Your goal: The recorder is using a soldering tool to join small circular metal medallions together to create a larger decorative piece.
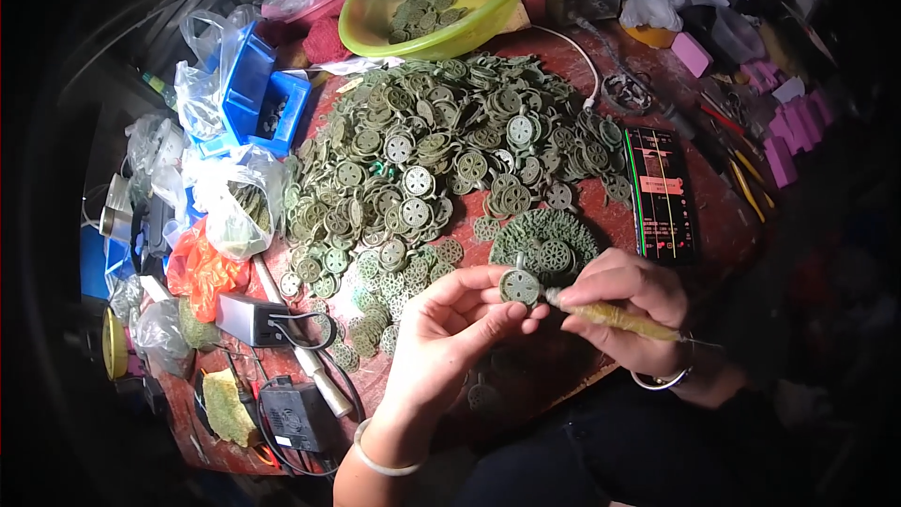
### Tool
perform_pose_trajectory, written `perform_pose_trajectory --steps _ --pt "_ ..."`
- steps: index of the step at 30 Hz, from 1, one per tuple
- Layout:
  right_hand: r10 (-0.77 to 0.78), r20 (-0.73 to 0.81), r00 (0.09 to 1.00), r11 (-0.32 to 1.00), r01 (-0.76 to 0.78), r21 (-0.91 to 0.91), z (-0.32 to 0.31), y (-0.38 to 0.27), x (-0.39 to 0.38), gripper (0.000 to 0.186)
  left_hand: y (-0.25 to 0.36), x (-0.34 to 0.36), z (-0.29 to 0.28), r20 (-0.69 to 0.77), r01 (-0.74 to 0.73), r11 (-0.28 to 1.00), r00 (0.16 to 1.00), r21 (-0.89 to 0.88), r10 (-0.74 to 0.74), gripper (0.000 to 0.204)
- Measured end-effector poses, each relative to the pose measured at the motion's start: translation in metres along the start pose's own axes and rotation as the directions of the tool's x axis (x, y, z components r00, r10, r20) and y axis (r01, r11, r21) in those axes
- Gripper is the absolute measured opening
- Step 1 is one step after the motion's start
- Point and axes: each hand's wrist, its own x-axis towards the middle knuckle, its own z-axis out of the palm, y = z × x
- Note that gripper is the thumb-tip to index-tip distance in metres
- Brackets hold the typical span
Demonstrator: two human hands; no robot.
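My left hand (pixel 469 314) pinches a round greenish cast medallion (pixel 519 288) with openings in its face, held up over the near side of the table. In my right hand (pixel 638 310) is a slim tool with a yellow wrapped handle (pixel 621 319); its tip meets the medallion's right edge. Just beyond my fingers lies a dark green textured pad (pixel 546 237) with pierced discs resting on it. A wide heap of similar green medallions (pixel 418 145) covers the middle of the table. Flat pierced discs (pixel 375 305) lie left of my left hand.
A yellow-green basin (pixel 355 23) holding more pieces stands at the back. Blue bins (pixel 246 84) and plastic bags (pixel 239 211) crowd the left. A lit phone (pixel 661 192) lies to the right, near pliers (pixel 747 190) and pink blocks (pixel 798 122). A pale rod (pixel 324 380) and black adapter (pixel 296 413) sit front left.
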Motion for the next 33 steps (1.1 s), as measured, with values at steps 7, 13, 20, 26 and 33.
perform_pose_trajectory --steps 7,13,20,26,33 --pt "-0.009 -0.082 0.997 0.996 0.002 -0.086 -0.006 -0.002 0.002 0.029 0.000 0.000 0.006 -0.033 0.042 0.999 0.999 -0.002 -0.042 0.024" --pt "-0.010 -0.172 0.985 0.980 -0.025 -0.199 -0.004 0.000 -0.002 0.027 -0.002 0.001 0.006 -0.031 0.014 1.000 0.999 0.020 -0.013 0.025" --pt "0.003 0.157 0.988 0.922 0.059 -0.384 0.002 -0.015 0.002 0.033 0.023 0.004 -0.004 -0.291 -0.240 0.966 0.922 0.093 0.256 0.051" --pt "-0.002 0.487 0.873 0.779 0.307 -0.546 0.036 -0.012 0.015 0.008 0.021 0.005 -0.004 -0.328 -0.333 0.942 0.885 0.051 0.330 0.057" --pt "0.070 0.621 0.781 0.724 0.388 -0.571 0.039 -0.009 0.024 0.023 0.021 0.005 -0.005 -0.362 -0.353 0.931 0.860 0.088 0.360 0.054"
